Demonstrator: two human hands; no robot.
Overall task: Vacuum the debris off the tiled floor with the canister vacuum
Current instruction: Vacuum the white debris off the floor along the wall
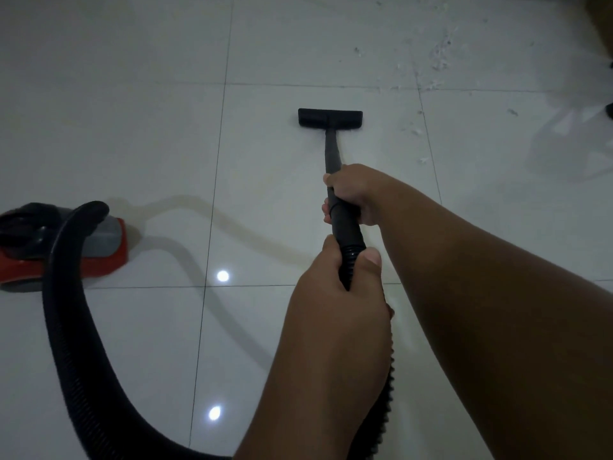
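Observation:
A black vacuum wand (332,151) runs away from me to a flat black floor nozzle (330,117) resting on the glossy white tiled floor (132,111). My right hand (353,194) grips the wand's lower part. Just behind it, my left hand (335,293) is closed around the ribbed black hose (66,310) where it joins the wand. The hose loops down and left to the red and black canister vacuum (49,247) at the left edge. Pale debris (438,58) lies scattered on the tiles to the right of and beyond the nozzle.
Dark furniture feet (609,109) show at the right edge, with their reflections on the shiny tiles below. A brownish object (602,18) fills the top right corner. Two ceiling-light reflections (223,276) glare on the floor near the hose.

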